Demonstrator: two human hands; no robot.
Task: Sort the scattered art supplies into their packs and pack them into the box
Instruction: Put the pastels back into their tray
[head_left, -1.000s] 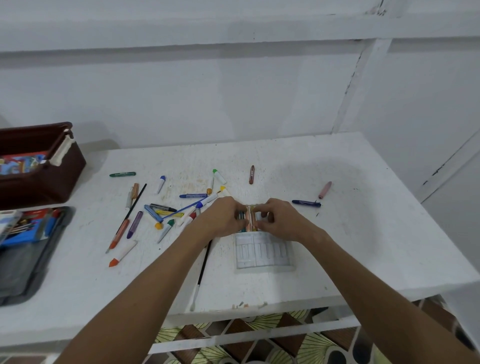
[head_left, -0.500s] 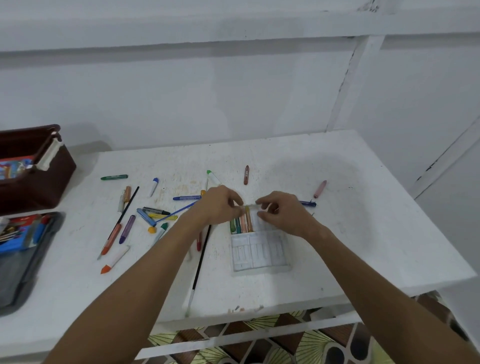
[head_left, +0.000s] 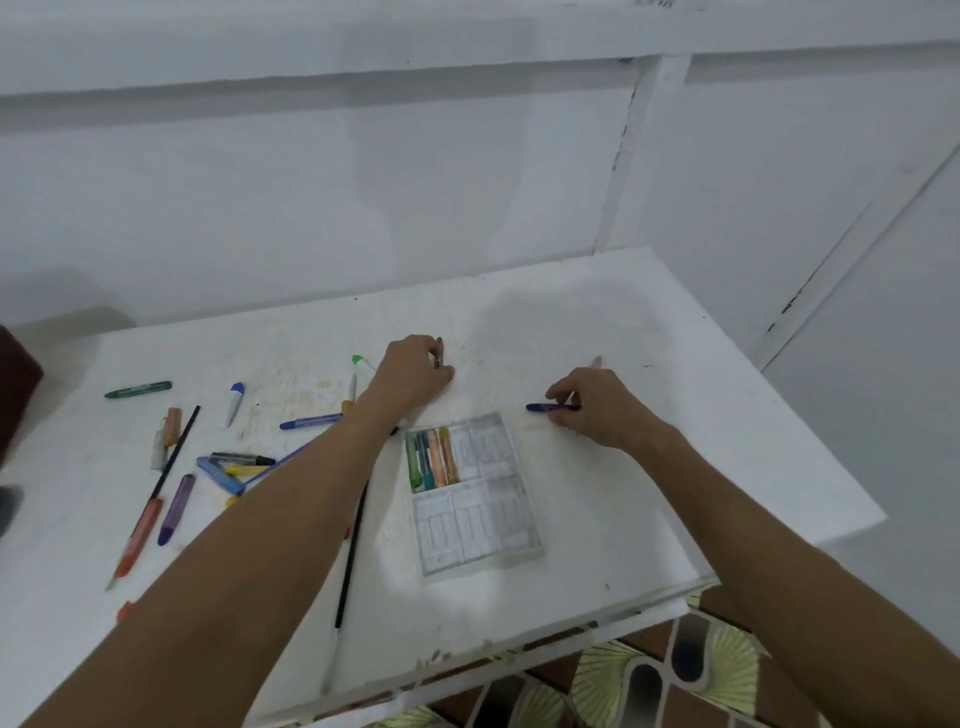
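Both hands left the crayon tray (head_left: 475, 493) at frame centre: left hand (head_left: 413, 371) fingers curl on a brown crayon (head_left: 439, 358), right hand (head_left: 597, 405) pinches a dark-blue crayon (head_left: 550, 407) — next two picks, many still scattered on the bench (head_left: 597, 519).
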